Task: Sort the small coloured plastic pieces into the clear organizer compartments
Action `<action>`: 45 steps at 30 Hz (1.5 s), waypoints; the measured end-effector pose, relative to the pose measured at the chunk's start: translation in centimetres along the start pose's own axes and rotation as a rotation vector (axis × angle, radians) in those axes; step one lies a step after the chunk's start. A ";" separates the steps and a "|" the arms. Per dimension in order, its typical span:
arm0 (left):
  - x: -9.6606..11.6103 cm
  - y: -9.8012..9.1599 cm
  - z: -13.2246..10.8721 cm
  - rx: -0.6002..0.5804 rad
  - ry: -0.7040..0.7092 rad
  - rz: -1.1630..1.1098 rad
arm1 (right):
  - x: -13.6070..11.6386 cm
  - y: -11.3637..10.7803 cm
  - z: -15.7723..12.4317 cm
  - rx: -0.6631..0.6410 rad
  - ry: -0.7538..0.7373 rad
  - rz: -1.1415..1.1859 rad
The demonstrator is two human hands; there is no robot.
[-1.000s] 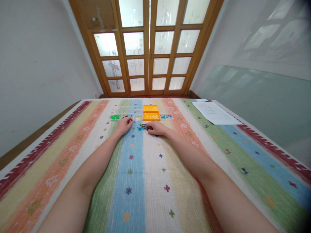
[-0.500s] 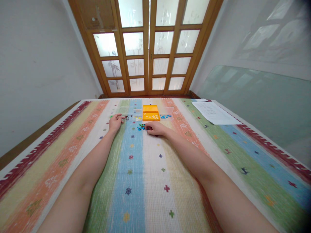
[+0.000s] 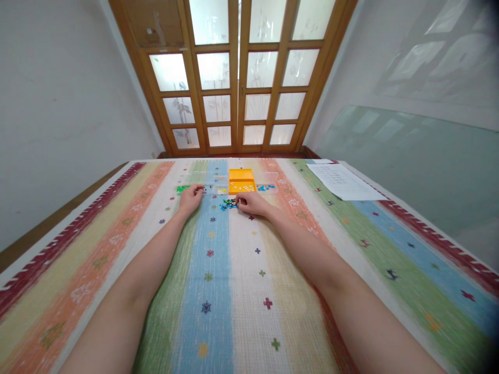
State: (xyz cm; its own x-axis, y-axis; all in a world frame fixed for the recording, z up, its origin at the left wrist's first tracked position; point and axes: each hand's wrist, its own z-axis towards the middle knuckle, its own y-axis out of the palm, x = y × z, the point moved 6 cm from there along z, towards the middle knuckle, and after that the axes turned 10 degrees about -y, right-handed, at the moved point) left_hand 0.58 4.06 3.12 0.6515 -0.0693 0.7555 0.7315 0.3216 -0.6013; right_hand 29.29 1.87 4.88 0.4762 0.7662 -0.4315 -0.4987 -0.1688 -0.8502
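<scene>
My left hand (image 3: pixel 191 199) is over a clear open box, its fingers curled together above the dark pieces (image 3: pixel 208 188); whatever they grip is too small to make out. Green pieces (image 3: pixel 182 189) lie just left of it. At the right edge of a loose pile of small blue, green and dark pieces (image 3: pixel 228 204), my right hand (image 3: pixel 251 202) has its fingertips pinched together, and anything between them is hidden. Beyond the hands stands an open orange box (image 3: pixel 241 175) with white pieces (image 3: pixel 248 188) inside. Yellow pieces (image 3: pixel 221 190) are in the clear box to its left.
Blue pieces (image 3: pixel 266 187) sit in a clear box right of the orange one. Printed sheets of paper (image 3: pixel 346 182) lie at the far right of the table. A striped cloth (image 3: pixel 206 332) covers the table, with glazed wooden doors (image 3: pixel 237 104) behind.
My left hand has shifted right, from beside the green pieces to over the dark ones, uncovering the green pieces. My right hand has moved very slightly, still at the pile.
</scene>
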 end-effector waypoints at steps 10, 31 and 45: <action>2.9 1.6 -1.8 -0.155 0.209 0.192 | 7.5 -6.3 -3.2 0.523 0.450 -0.169; 4.9 3.4 -3.3 -0.338 0.423 0.293 | 3.5 -1.9 -0.1 0.266 0.196 -0.201; 6.5 4.0 -4.8 -0.450 0.616 0.175 | 2.3 -1.4 0.0 0.214 0.125 -0.225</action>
State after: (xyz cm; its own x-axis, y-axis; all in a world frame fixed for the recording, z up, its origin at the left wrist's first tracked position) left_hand 8.74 0.38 4.36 0.6627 -0.6071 0.4385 0.5335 -0.0283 -0.8453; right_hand 31.07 3.89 5.03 0.6699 0.6856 -0.2851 -0.5057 0.1401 -0.8512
